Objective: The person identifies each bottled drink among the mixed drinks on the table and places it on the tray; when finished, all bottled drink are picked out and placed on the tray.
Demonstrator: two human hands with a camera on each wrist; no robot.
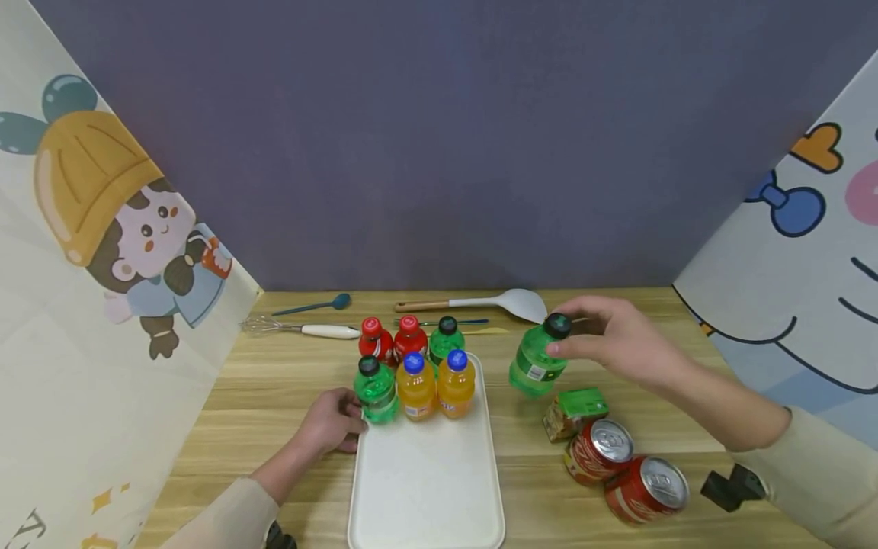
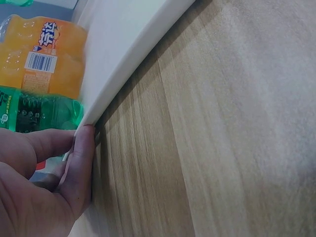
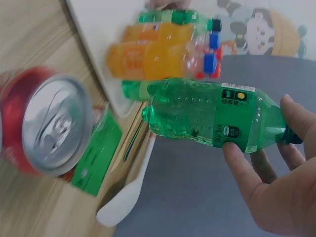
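My right hand point(image 1: 613, 335) grips a green soda bottle point(image 1: 533, 367) near its black cap and holds it up, right of the white tray point(image 1: 427, 488). In the right wrist view the bottle point(image 3: 197, 116) lies across the picture, fingers around its neck and label. My left hand point(image 1: 331, 422) pinches the tray's left rim; in the left wrist view thumb and finger meet at that edge point(image 2: 129, 64). At the tray's far end stand two orange soda bottles point(image 1: 416, 393) with blue caps, two green bottles point(image 1: 376, 395) and two red-capped bottles point(image 1: 409, 341).
Right of the tray stand two red cans point(image 1: 646, 492) and a small green-topped carton point(image 1: 576, 412). Behind lie a whisk point(image 1: 309, 330), a dark blue spoon point(image 1: 315, 305), a white spatula point(image 1: 494, 303) and slim cutlery. A dark wall panel point(image 1: 466, 152) closes the back.
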